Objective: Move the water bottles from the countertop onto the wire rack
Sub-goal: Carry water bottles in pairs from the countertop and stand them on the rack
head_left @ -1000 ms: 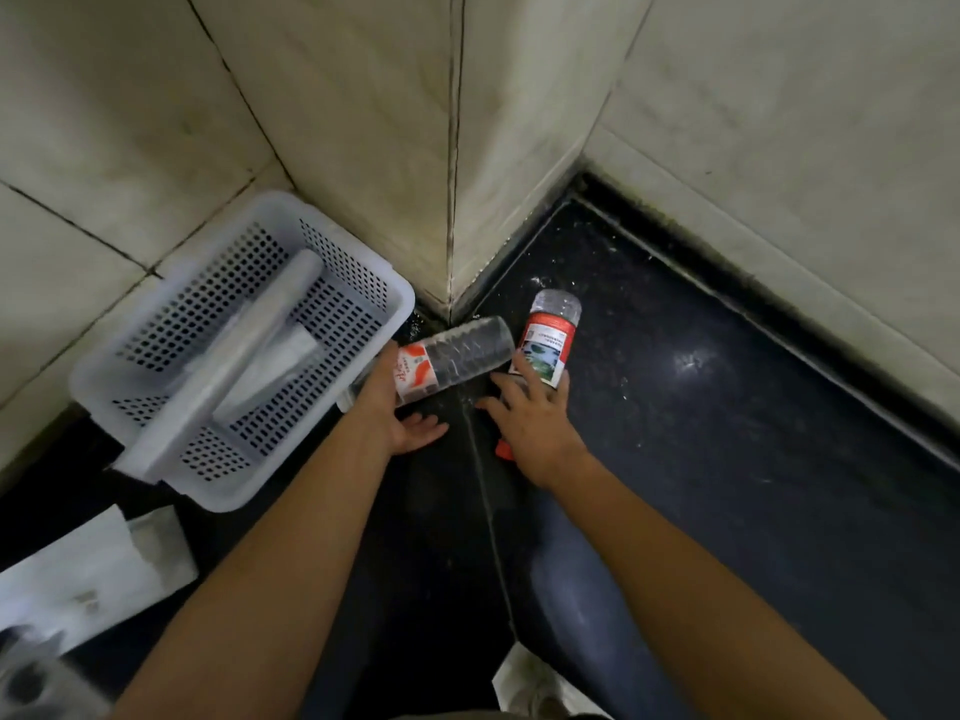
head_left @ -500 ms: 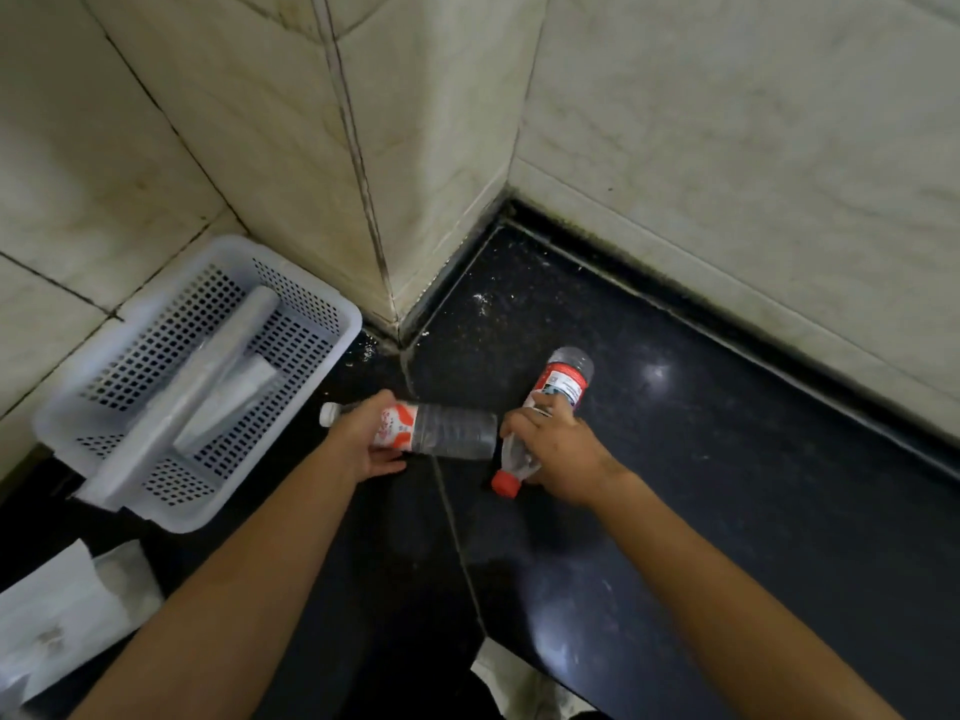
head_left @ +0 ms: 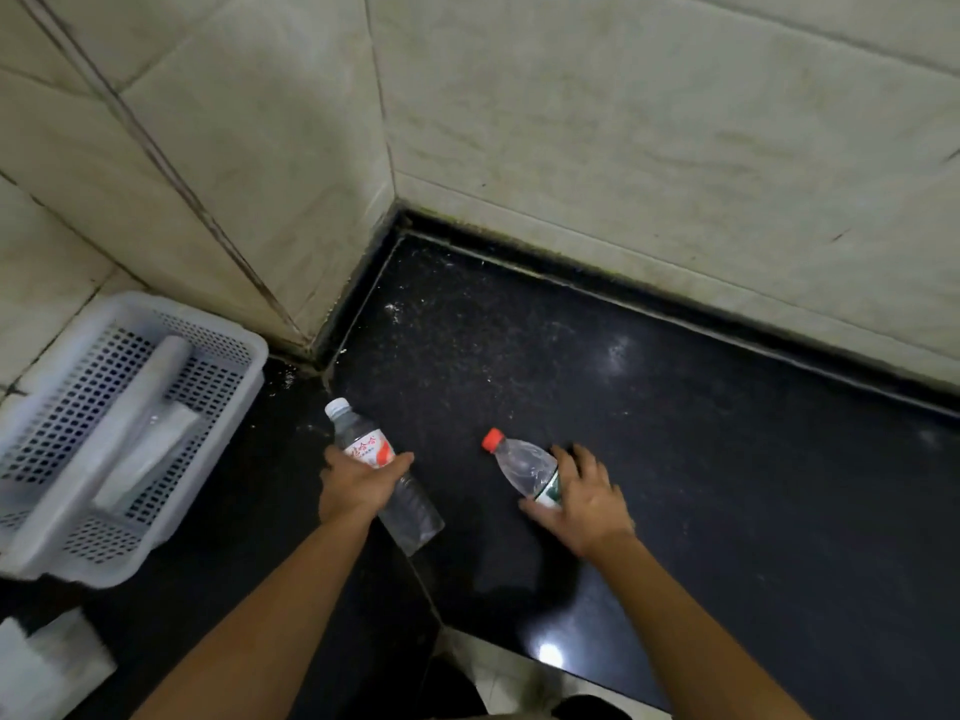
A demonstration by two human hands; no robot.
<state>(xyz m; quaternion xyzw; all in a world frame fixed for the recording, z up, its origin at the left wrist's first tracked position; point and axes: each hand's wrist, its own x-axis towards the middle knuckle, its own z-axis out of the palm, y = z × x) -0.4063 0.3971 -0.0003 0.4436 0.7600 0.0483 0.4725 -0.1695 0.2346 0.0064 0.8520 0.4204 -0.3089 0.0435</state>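
My left hand (head_left: 358, 483) grips a clear water bottle with a white cap and a red-and-white label (head_left: 410, 506), tilted with its cap pointing up-left above the black countertop (head_left: 727, 459). My right hand (head_left: 584, 496) is closed around a second clear bottle with a red cap (head_left: 522, 462), its cap also pointing up-left and its lower body hidden under my palm. Whether either bottle touches the counter cannot be told. No wire rack is in view.
A white perforated plastic basket (head_left: 218, 423) holding pale wrapped items stands at the left against the tiled wall. Beige tiled walls (head_left: 623, 148) form a corner behind the counter. White paper (head_left: 47, 662) lies at the lower left. The counter's front edge runs at the bottom centre.
Both bottles have turned so their caps point up-left and have moved apart. My view has swung right, putting the basket further left. Both hands keep their grips.
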